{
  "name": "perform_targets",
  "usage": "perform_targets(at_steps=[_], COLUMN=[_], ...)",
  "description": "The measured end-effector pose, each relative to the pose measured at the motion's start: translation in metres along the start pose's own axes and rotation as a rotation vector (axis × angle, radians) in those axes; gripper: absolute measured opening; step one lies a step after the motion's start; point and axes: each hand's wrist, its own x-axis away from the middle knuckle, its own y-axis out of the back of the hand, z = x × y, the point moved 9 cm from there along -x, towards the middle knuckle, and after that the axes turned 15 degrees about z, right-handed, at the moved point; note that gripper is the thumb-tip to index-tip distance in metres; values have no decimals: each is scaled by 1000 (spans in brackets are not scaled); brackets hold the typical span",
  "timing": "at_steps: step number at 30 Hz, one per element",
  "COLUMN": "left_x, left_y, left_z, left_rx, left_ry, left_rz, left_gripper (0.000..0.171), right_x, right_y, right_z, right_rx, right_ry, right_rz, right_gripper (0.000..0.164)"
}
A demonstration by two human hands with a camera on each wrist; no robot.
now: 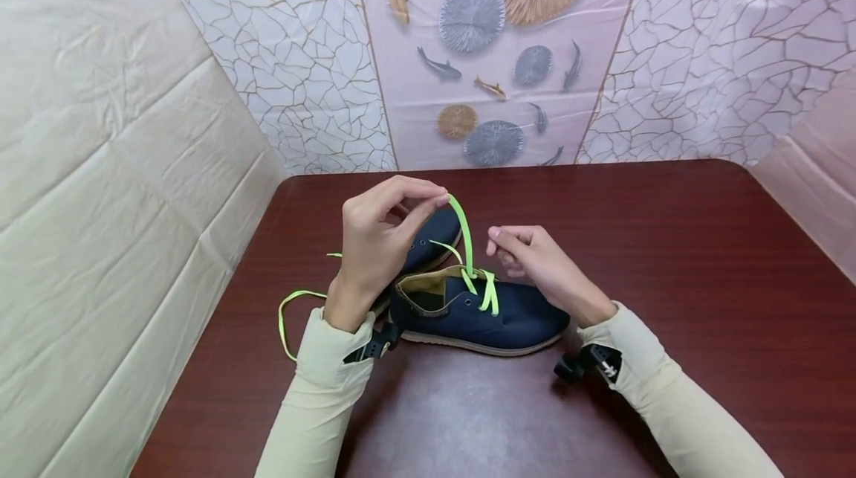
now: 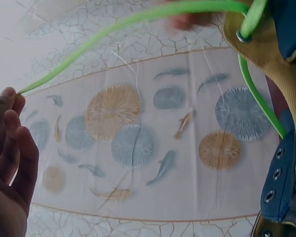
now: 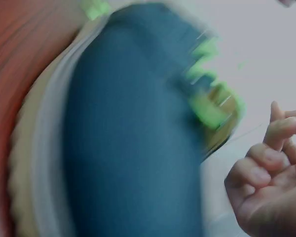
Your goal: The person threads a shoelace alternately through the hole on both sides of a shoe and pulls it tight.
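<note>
In the head view my left hand [image 1: 381,240] is raised above a navy shoe [image 1: 521,311], pinching the end of a neon green shoelace [image 1: 466,233] between thumb and fingertips. The lace arcs down from there to the shoe's upper eyelets. Part of it crosses the tongue lower down. My right hand [image 1: 545,262] hovers over the toe side, fingers loosely curled, with nothing visible in them. The left wrist view shows the lace [image 2: 138,17] stretched from an eyelet to the left fingertips [image 2: 18,96]. In the right wrist view the shoe [image 3: 133,123] is blurred beside the right hand [image 3: 271,182].
A second navy shoe [image 1: 438,233] lies behind the first, partly hidden by my left hand. A loose green lace [image 1: 282,322] trails on the dark red table [image 1: 669,240] at the left. Patterned sheeting [image 1: 314,54] hangs behind the table.
</note>
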Motion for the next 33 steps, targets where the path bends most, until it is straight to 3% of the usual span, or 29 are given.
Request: perform_targets(at_steps=[5,8,10,12,15,19,22,27,33], left_x=[0,0,0,2,7,21,33,56,72], left_y=[-7,-15,-22,-29,-39,-55,-68,-83,-91], left_z=[-1,-7,-13,-18,-23,-22,-19,-19,-23], left_rx=[-34,-103,-173,-258,-391,-500,-533,-568,-716], left_ry=[-36,-79,-109,-133,-160,-183,-204,-255,-381], left_rz=[60,89,115,151,217,306,345,341,368], left_gripper=[11,10,8,6,4,3,5,2,13], right_x=[11,18,19,17,14,15,16,19,23], right_y=[-45,-65,-67,-63,-50,-38,-37,-43,-50], right_z=[47,58,60,61,60,49,37,18,0], right_rx=[-23,-30,-56,-90,-100,-55,-50,-116,-69], right_ry=[161,165,139,129,108,23,-34,-83,-185], right_rz=[349,481,458,369,192,45,16,17,104], right_gripper=[76,97,101,95,73,49,40,27,33])
